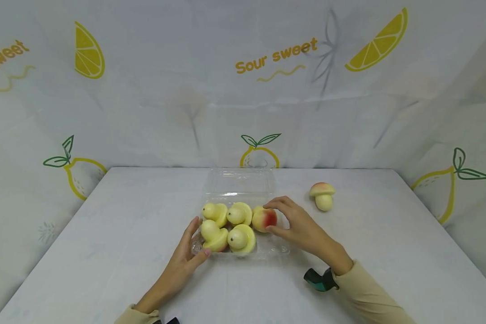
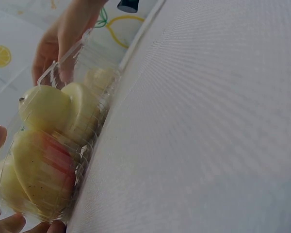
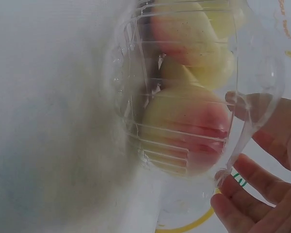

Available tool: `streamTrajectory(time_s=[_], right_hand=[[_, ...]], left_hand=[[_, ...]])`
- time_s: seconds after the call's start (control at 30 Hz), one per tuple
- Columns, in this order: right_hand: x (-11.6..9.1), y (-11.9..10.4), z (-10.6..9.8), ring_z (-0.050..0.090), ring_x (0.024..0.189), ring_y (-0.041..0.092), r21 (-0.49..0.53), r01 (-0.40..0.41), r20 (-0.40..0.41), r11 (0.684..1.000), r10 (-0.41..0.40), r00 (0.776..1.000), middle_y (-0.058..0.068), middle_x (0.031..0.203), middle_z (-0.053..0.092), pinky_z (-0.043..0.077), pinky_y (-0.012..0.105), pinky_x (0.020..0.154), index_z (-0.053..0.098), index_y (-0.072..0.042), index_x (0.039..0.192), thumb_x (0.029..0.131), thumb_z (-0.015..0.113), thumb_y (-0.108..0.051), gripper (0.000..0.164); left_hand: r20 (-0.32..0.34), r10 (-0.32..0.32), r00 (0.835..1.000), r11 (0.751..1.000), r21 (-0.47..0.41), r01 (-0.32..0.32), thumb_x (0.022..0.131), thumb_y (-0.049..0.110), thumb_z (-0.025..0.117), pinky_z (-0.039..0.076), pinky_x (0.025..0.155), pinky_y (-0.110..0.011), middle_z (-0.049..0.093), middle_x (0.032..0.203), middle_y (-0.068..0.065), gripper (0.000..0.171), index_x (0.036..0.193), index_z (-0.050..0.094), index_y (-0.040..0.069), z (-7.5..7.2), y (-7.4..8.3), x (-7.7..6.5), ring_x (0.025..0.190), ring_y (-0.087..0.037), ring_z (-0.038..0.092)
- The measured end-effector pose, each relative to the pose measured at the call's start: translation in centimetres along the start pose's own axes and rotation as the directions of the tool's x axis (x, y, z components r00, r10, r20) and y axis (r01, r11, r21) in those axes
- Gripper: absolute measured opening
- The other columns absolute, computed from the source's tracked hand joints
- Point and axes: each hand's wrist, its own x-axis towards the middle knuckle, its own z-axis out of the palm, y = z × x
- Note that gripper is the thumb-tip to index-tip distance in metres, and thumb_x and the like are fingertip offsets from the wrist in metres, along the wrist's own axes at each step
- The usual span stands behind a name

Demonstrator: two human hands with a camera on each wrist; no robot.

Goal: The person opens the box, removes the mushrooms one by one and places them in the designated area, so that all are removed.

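Note:
A clear plastic clamshell box (image 1: 267,248) holds several pale yellow mushroom-shaped pieces (image 1: 240,237) with rounded stems. My left hand (image 1: 182,258) grips its left end, thumb at the front corner and fingers along the side. At the right end of the box lies another mushroom-shaped piece, its red-blushed cap (image 1: 264,219) facing up. My right hand (image 1: 297,225) spans this cap, thumb at the near side and fingers at the far side. In the right wrist view, the thumb and fingertips (image 3: 227,206) are spread beside the box rim, with gaps from the cap (image 3: 189,128).
The hinged lid (image 1: 240,180) of the box lies back behind it, raised toward the patterned backdrop (image 1: 166,90). One more mushroom-shaped piece (image 1: 323,196) lies on the white tabletop (image 1: 129,225), right of the box.

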Motion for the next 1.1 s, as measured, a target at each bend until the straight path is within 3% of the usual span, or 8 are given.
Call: streamTrajectory(time_s=[0.17, 0.43, 0.9, 1.1], right_hand=[[0.2, 0.0, 0.5, 0.062, 0.114, 0.026, -0.049, 0.023, 0.019, 0.999, -0.022, 1.0, 0.009, 0.122, 0.063, 0.053, 0.045, 0.098, 0.064, -0.004, 0.121, 0.081, 0.082, -0.014, 0.045], [0.5, 0.0, 0.8, 0.059, 0.118, 0.03, -0.064, -0.006, 0.061, 0.998, 0.01, 0.998, 0.011, 0.125, 0.061, 0.051, 0.047, 0.101, 0.064, -0.005, 0.122, 0.082, 0.081, -0.012, 0.044], [1.4, -0.2, 1.1, 0.056, 0.12, 0.032, -0.075, -0.044, 0.174, 0.996, 0.056, 0.983, 0.013, 0.128, 0.059, 0.05, 0.049, 0.102, 0.059, -0.005, 0.13, 0.072, 0.087, -0.006, 0.064], [1.6, 0.0, 1.2, 0.057, 0.117, 0.032, -0.083, -0.023, 0.179, 0.996, 0.038, 0.983, 0.013, 0.125, 0.06, 0.05, 0.049, 0.101, 0.06, -0.005, 0.127, 0.068, 0.088, -0.002, 0.066]], left_hand=[[-0.001, -0.005, 1.0, 1.0, -0.004, 0.005, 0.1, 0.018, 0.057, 0.037, 0.109, -0.065, 0.007, 0.167, -0.018, 0.079, 0.16, 0.005, 0.009, 0.0, 0.0, 0.0, 0.149, -0.051, 0.013], [-0.002, -0.01, 1.0, 1.0, -0.008, 0.01, 0.1, 0.018, 0.057, 0.039, 0.108, -0.063, 0.007, 0.166, -0.019, 0.079, 0.159, 0.005, 0.008, 0.0, 0.1, 0.0, 0.149, -0.052, 0.013], [-0.011, -0.012, 1.0, 1.0, 0.006, 0.012, 0.1, 0.018, 0.057, 0.04, 0.108, -0.064, 0.008, 0.166, -0.019, 0.079, 0.159, 0.006, 0.007, 0.0, 0.1, 0.0, 0.148, -0.052, 0.014], [-0.016, -0.01, 1.0, 1.0, 0.002, 0.01, 0.099, 0.018, 0.058, 0.041, 0.107, -0.063, 0.009, 0.166, -0.019, 0.08, 0.159, 0.006, 0.007, 0.0, -0.1, 0.0, 0.148, -0.052, 0.014]])
